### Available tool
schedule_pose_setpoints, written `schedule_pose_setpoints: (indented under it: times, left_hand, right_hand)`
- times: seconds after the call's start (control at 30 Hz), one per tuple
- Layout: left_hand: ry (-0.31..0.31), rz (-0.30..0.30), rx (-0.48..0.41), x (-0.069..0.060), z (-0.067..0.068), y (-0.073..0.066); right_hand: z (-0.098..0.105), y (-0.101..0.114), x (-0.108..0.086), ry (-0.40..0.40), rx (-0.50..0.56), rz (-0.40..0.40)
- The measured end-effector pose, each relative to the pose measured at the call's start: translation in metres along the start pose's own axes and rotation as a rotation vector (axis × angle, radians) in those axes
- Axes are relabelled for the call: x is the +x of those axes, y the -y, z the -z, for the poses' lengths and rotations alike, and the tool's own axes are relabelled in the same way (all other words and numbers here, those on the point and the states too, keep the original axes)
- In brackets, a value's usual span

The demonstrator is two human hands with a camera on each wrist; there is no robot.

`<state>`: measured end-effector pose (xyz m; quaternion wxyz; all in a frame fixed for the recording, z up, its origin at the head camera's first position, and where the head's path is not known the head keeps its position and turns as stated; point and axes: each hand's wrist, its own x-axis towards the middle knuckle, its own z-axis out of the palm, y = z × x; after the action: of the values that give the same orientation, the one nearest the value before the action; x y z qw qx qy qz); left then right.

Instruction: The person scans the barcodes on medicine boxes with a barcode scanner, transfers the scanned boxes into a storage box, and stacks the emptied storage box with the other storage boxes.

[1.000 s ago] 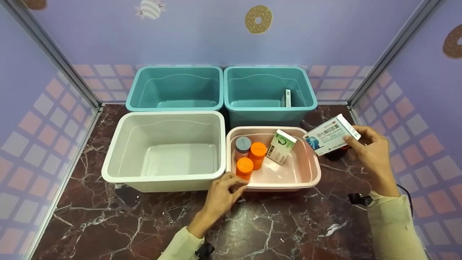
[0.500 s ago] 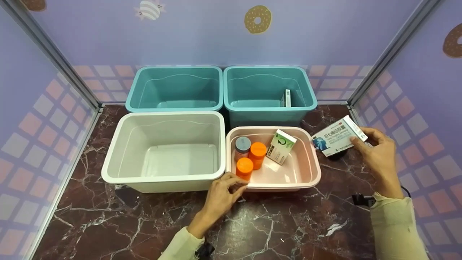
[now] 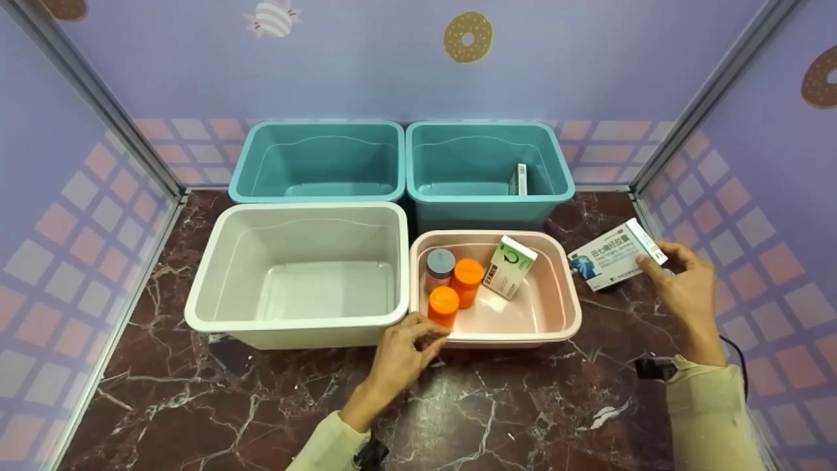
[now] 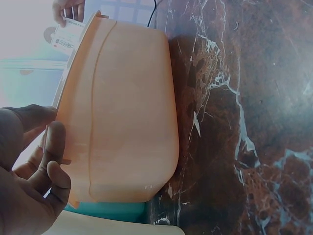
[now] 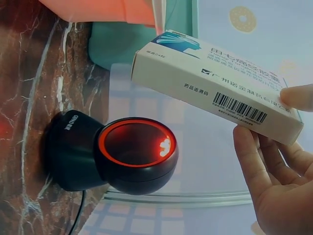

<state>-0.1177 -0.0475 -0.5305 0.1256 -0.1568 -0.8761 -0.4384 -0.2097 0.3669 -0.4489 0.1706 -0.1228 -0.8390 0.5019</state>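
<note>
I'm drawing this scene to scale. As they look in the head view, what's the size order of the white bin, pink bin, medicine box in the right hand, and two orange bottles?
1. White bin
2. Pink bin
3. Medicine box
4. Rear orange bottle and front orange bottle: alike, the front one partly hidden, so unranked.

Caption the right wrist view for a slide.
Right hand holding a white box, its barcode showing, near a red-lit black scanner.

High head, low wrist views; shared box (image 3: pixel 613 256)
</note>
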Motion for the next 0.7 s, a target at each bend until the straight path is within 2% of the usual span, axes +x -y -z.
schedule_pose_setpoints:
  times: [0.33, 0.7]
  left_hand:
    - [-0.012, -0.035, 0.004, 0.001, 0.0, 0.001]
    - [-0.007, -0.034, 0.008, 0.0, 0.0, 0.001]
  right_hand:
    - [-0.005, -0.017, 0.0, -0.018, 0.018, -0.051]
    - [-0.012, -0.037, -0.004, -0.012, -0.053, -0.068]
